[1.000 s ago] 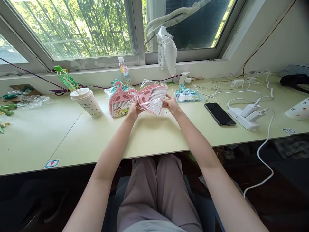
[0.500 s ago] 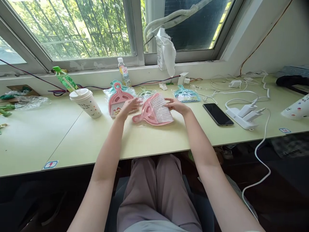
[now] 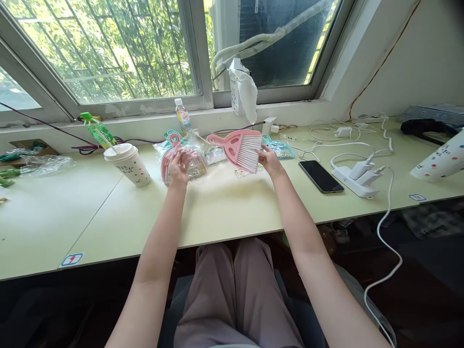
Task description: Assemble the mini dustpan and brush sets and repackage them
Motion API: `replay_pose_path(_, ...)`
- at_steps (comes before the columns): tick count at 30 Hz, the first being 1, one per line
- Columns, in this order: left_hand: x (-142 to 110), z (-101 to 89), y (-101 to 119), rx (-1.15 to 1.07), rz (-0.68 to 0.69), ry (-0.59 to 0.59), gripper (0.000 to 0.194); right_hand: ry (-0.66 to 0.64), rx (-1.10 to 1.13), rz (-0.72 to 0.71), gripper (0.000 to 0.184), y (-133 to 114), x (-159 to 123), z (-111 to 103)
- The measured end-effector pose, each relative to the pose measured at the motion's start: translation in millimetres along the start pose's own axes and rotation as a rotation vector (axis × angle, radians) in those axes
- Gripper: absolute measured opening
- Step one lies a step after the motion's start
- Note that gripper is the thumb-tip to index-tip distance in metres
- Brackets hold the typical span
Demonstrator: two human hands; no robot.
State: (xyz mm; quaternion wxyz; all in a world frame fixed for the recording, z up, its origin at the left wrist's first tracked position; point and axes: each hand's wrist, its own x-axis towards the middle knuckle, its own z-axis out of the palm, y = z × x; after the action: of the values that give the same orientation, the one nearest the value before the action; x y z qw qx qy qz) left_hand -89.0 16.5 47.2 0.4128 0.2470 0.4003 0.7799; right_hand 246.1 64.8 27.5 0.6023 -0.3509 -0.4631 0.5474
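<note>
My right hand [image 3: 268, 162] grips the bristle end of a pink dustpan-and-brush set [image 3: 235, 145], its white bristles facing me and its handle pointing left, raised above the table. My left hand [image 3: 179, 166] is closed on a crinkled clear plastic bag [image 3: 195, 166], in front of the packed sets at the left. Behind that hand lies a wrapped pink dustpan set [image 3: 166, 159], with a teal handle [image 3: 172, 134] showing above it. A small printed card [image 3: 243, 173] lies below the raised bristles.
A lidded paper cup [image 3: 130, 166] and a green-capped bottle [image 3: 96, 130] stand left. Another bottle [image 3: 183, 116] is at the back. Rightward are a wrapped blue set [image 3: 279, 149], a phone [image 3: 321, 176], a power strip [image 3: 355, 181] with cables and another cup [image 3: 440, 157].
The pink set has risen off the table and turned, its handle swinging up and back. My left hand has moved left with the clear bag, off the set. The printed card now shows.
</note>
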Motion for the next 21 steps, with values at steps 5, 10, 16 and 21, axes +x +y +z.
replay_pose_path(5, 5, -7.3, 4, -0.075, 0.013, 0.031, 0.016, 0.174, 0.198, -0.040, 0.030, 9, 9, -6)
replay_pose_path(10, 3, -5.4, 0, 0.522, 0.091, 0.094, 0.006, 0.192, 0.380, -0.017, 0.024, 10, 9, -7)
replay_pose_path(16, -7, 1.5, 7, 0.476, 0.118, -0.083, 0.030, 0.213, 0.360, 0.023, 0.024, 11, 9, -4)
replay_pose_path(21, -6, 3.9, 14, 0.014, 0.142, 0.088, 0.027, 0.208, 0.332, 0.031, 0.025, 13, 10, -1)
